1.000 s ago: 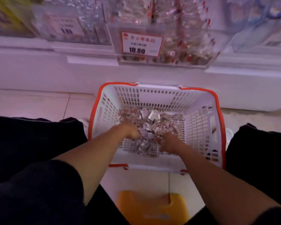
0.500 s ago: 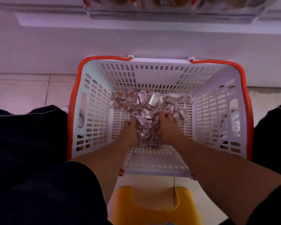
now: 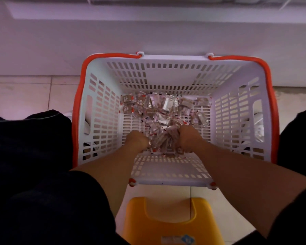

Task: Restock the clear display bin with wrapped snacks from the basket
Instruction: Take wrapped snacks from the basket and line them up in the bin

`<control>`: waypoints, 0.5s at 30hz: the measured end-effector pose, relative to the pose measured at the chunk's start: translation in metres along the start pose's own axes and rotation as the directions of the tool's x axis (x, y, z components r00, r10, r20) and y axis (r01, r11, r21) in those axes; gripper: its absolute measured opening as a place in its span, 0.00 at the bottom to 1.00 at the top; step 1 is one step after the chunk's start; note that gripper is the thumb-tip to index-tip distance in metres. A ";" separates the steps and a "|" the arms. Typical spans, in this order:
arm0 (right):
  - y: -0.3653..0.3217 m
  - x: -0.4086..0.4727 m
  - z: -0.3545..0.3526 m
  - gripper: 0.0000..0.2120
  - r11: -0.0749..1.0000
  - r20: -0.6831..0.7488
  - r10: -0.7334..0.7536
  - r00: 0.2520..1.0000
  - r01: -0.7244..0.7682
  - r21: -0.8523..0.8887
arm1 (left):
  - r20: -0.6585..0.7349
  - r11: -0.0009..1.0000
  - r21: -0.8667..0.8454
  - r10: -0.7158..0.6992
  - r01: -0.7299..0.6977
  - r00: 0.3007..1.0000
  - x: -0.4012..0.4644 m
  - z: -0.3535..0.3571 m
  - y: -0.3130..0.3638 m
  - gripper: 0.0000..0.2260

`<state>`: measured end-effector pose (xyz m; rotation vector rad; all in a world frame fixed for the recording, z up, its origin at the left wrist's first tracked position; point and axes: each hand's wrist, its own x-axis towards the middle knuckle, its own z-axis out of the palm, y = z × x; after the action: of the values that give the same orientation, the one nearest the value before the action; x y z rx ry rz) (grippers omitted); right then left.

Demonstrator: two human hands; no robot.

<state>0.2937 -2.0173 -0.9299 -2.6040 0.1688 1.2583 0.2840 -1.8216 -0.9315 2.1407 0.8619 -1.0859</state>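
Wrapped snacks [image 3: 163,110] lay heaped on the floor of the white basket [image 3: 102,110], piled toward its far wall and middle, packets turned every which way with no shared long axis. Carried small brown labels with print too blurred to read. Left hand [image 3: 137,142] dug into the near edge of the heap, fingers curled around packets. Right hand [image 3: 188,138] likewise clenched on a bunch of packets, beside the left. Basket sat on the tiled floor [image 3: 21,96] with its long axis running away from the person, orange rim [image 3: 78,106] along both sides. Yellow stool [image 3: 166,221] stood just nearer than the basket, bearing a blue logo, unreadable.
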 end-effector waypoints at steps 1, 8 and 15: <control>0.002 0.000 -0.004 0.12 1.000 0.049 0.003 0.999 -0.003 -0.010 | 0.026 0.998 -0.064 0.002 -0.001 1.000 0.001 -0.003 0.001 0.14; 0.013 -0.015 -0.025 0.13 0.994 0.026 -0.112 0.993 0.112 0.007 | 0.316 0.911 -0.404 0.054 0.082 0.947 -0.024 -0.012 0.008 0.12; -0.013 -0.058 -0.080 0.16 0.786 0.066 -0.369 0.927 0.273 0.555 | 0.346 0.767 -0.638 0.367 -0.070 0.863 -0.064 -0.053 0.041 0.24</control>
<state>0.3212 -2.0261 -0.8346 -1.9307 0.0306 1.1044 0.3101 -1.8260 -0.8430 1.3253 0.5925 -0.9540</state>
